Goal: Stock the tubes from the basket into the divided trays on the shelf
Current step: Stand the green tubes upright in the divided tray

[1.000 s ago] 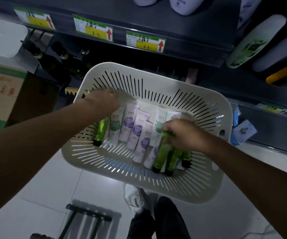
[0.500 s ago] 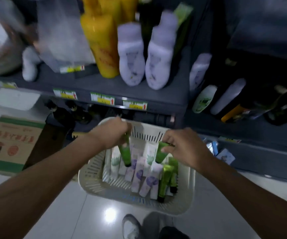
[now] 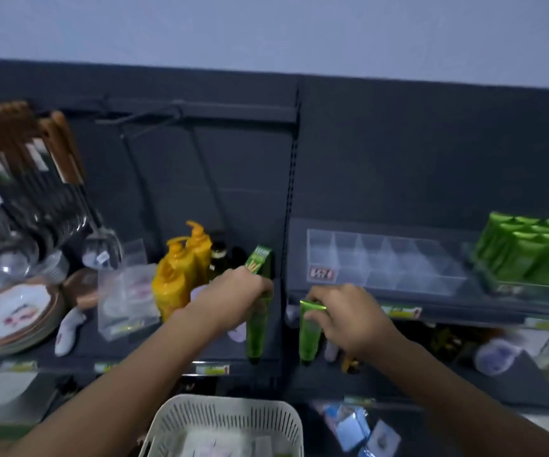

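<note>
My left hand [image 3: 233, 296] grips a green tube [image 3: 257, 328] that hangs cap down in front of the shelf. My right hand [image 3: 345, 316] holds a second green tube [image 3: 309, 331], also cap down, just below the shelf edge. A clear divided tray [image 3: 385, 258] stands on the shelf above and right of my right hand, its compartments bare. Further right, another tray [image 3: 504, 286] holds several green tubes [image 3: 530, 252]. The white slotted basket [image 3: 223, 420] sits low in the middle, with pale tubes dimly seen inside.
Yellow pump bottles [image 3: 180, 268] and dark bottles stand left of my left hand. Stacked plates [image 3: 12, 318], hanging ladles [image 3: 19, 206] and clear boxes [image 3: 128, 291] fill the left shelf. Blue packets [image 3: 355, 427] lie at lower right. Price tags line the shelf edges.
Both hands lifted a green tube each out of the basket and rose to shelf height. The view tilted up from the basket to the shelf with the trays.
</note>
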`<state>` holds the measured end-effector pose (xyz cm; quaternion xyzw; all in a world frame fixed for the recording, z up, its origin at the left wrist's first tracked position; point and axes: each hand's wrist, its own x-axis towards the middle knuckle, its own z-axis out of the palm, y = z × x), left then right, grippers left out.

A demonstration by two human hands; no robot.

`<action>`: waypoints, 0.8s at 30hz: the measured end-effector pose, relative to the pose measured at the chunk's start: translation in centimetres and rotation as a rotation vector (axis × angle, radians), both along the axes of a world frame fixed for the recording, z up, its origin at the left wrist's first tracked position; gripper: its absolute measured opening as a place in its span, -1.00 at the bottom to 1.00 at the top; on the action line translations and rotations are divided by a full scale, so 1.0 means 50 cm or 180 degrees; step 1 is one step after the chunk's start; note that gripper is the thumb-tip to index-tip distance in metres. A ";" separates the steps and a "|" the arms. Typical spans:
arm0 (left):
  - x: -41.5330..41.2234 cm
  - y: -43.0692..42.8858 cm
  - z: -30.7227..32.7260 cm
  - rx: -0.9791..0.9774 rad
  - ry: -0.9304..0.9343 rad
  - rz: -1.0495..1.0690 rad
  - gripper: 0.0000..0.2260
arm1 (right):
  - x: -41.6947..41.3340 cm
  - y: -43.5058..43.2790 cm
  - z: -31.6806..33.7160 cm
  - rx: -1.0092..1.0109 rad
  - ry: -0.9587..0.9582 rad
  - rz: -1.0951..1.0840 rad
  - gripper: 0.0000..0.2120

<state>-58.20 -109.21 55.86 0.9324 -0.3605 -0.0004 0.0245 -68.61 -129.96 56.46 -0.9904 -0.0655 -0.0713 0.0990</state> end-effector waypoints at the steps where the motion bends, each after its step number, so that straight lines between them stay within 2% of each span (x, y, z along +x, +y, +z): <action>1: -0.009 -0.025 0.036 -0.0023 -0.0088 -0.0109 -0.81 | -0.009 -0.016 0.033 -0.0004 -0.0082 -0.0025 -0.83; 4: -0.036 -0.111 0.125 -0.0155 -0.0241 -0.0285 -0.89 | -0.038 -0.071 0.114 -0.0042 -0.0312 -0.0105 -0.85; 9: -0.070 -0.267 0.219 -0.0381 -0.0304 -0.0483 -0.84 | -0.082 -0.194 0.218 -0.0169 -0.0495 -0.0271 -0.80; 14: -0.098 -0.457 0.296 -0.0596 -0.0453 -0.0676 -0.88 | -0.125 -0.377 0.300 -0.0095 -0.0657 -0.0307 -0.82; 20: -0.126 -0.713 0.361 -0.0808 -0.0183 -0.0697 -0.93 | -0.177 -0.647 0.356 0.0026 -0.0684 -0.0229 -0.84; 24: -0.146 -0.870 0.395 -0.1249 -0.0059 -0.0798 -0.94 | -0.202 -0.813 0.383 0.0038 -0.0721 -0.0115 -0.84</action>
